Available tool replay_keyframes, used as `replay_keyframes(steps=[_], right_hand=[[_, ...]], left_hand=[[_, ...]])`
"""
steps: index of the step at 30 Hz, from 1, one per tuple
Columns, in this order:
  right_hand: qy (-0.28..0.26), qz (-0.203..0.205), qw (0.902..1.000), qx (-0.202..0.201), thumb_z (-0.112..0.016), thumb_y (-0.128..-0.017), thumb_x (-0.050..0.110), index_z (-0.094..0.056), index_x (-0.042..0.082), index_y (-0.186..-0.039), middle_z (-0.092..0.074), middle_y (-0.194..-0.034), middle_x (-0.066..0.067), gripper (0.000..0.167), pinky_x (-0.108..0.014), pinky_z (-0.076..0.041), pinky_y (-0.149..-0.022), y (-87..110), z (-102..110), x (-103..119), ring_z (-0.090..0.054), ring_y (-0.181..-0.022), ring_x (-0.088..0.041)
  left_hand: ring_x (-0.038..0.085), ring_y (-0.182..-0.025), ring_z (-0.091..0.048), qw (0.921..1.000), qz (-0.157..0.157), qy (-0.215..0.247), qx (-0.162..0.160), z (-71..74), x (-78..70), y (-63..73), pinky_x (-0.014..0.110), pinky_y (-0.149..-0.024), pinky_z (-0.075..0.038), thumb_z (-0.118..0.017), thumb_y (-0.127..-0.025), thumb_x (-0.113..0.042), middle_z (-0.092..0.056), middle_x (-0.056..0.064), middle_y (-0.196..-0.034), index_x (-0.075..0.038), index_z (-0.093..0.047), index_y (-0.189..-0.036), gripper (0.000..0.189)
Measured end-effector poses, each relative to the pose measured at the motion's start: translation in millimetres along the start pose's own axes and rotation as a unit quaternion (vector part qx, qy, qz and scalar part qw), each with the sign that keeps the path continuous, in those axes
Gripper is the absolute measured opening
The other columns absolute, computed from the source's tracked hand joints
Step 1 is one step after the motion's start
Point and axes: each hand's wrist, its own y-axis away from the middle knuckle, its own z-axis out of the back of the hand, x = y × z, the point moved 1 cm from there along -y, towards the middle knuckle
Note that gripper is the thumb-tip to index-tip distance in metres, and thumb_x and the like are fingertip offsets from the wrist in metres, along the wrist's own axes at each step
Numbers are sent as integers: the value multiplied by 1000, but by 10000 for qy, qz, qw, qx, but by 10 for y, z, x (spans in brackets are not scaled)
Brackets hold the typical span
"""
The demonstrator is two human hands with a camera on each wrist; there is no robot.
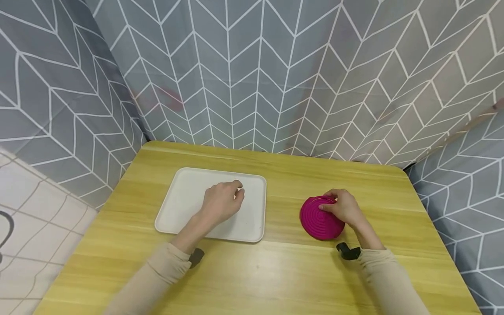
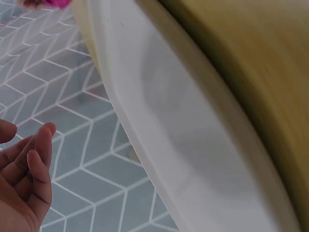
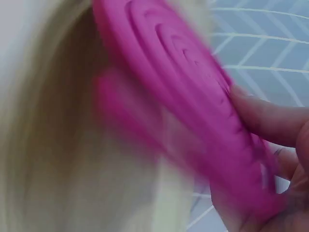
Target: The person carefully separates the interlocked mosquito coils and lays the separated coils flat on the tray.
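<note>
On the right of the table, my right hand [image 1: 344,207] pinches the upper right edge of a round magenta disc with raised concentric rings [image 1: 320,221]. Seen from the right wrist, the thumb presses the ringed face of the disc [image 3: 178,72], with the other fingers behind its edge. A second magenta part shows below that face, too blurred to make out. My left hand [image 1: 222,202] hovers over a white rectangular tray [image 1: 181,192], its fingers loosely bent and holding nothing. In the left wrist view, the left hand [image 2: 24,179] appears beside the tray's edge.
The wood-grain table [image 1: 252,280] carries the tray on its left half. A grey curtain with white chevron lines [image 1: 252,78] hangs behind the table and along both sides. Pale tiled floor [image 1: 31,245] shows at the left. Black wrist mounts [image 1: 348,251] sit at the cuffs.
</note>
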Motion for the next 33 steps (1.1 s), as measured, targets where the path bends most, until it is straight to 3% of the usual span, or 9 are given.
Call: replay_keyframes(steps=[6,9,11,14,16,17,19,28,33], right_hand=[[-1903,-311,9811,178,-69,-91,14,-61,-6,-118,-60,-115,-22,34,-21,-57,-64,38,74,299,-60,-79,-11],[-2734,-398,9611,41,-68,-92,11,-58,-9,-121,-58,-111,-13,36,-18,-58,-66,68,82,520,-60,-81,-6],[-3162,-421,9477,-31,-67,-92,9,-58,-10,-121,-58,-104,-5,36,-16,-57,-66,81,61,673,-58,-81,-4],[-3526,-412,9348,-49,-67,-92,7,-58,-10,-120,-58,-96,2,34,-15,-56,-66,90,1,868,-57,-80,-3],[-3640,-438,9303,-58,-67,-91,6,-59,-9,-119,-58,-96,1,33,-15,-56,-66,94,-42,955,-58,-79,-4],[-3658,-455,9296,-83,-67,-91,6,-60,-8,-119,-58,-98,-1,32,-15,-57,-66,97,-62,987,-59,-79,-4],[-3626,-448,9308,-143,-68,-90,7,-61,-7,-118,-59,-104,-6,32,-16,-58,-67,101,-96,1035,-62,-79,-4],[-2517,414,9650,-614,-71,-89,9,-68,1,-117,-67,-115,-18,29,-21,-60,-74,150,-165,1079,-69,-96,-23],[-1972,812,9727,-912,-73,-86,9,-71,2,-112,-68,-110,-16,27,-25,-58,-84,148,-185,1042,-65,-98,-26]], left_hand=[[13,-69,-61,9973,97,719,65,-22,-179,16,30,-57,-49,-55,-95,-21,-72,-2,-82,-12,-71,-103,20],[15,-76,-64,9831,267,1781,328,-30,-261,4,27,-65,-52,-52,-97,-19,-72,2,-88,-10,-69,-109,22],[17,-83,-68,9534,507,2887,709,-39,-315,-7,27,-72,-57,-50,-99,-19,-73,8,-98,-6,-65,-116,26],[19,-88,-70,8792,912,4466,1385,-56,-395,-19,32,-80,-62,-43,-104,-22,-68,17,-110,0,-56,-127,34],[16,-86,-70,8341,1151,5107,1738,-69,-438,-19,35,-81,-62,-38,-106,-24,-67,16,-108,2,-52,-128,38],[15,-85,-69,8184,1233,5296,1859,-75,-457,-18,36,-82,-62,-36,-106,-24,-65,15,-105,3,-51,-128,38],[12,-78,-67,8018,1380,5479,1944,-87,-473,-15,35,-79,-63,-35,-107,-23,-63,8,-97,3,-51,-124,35],[11,-72,-66,8003,1745,5484,1683,-141,-376,-6,34,-71,-64,-37,-106,-16,-61,4,-89,3,-55,-121,29],[11,-71,-66,7960,1765,5517,1755,-173,-328,-3,34,-71,-64,-37,-106,-17,-61,3,-87,2,-55,-120,30]])
